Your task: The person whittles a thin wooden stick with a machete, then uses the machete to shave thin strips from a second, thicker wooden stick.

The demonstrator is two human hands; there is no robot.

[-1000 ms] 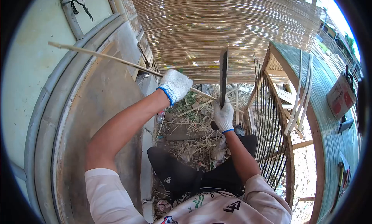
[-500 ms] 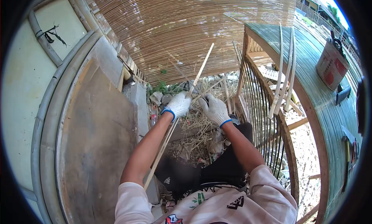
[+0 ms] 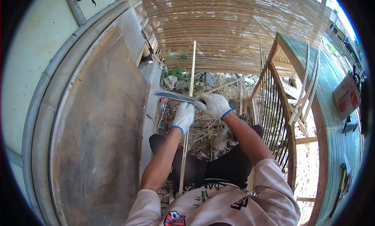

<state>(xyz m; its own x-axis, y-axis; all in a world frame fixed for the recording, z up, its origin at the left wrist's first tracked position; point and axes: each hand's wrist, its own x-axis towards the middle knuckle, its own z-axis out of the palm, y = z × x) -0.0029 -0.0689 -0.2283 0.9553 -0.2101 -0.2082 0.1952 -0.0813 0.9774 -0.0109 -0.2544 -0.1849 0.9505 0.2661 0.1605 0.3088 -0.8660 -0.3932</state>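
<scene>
The bamboo stick (image 3: 191, 75) stands almost straight up in front of the person's knees, above a heap of dry scraps (image 3: 207, 128). The left hand (image 3: 184, 114) is closed around it. The right hand (image 3: 213, 105) grips a big knife (image 3: 172, 96), its blade lying flat across the stick.

The knife (image 3: 174, 96) is lying crosswise over the upright bamboo strip (image 3: 190, 89), between the wooden board (image 3: 101, 124) at left and the slatted frame (image 3: 273, 108) at right.
</scene>
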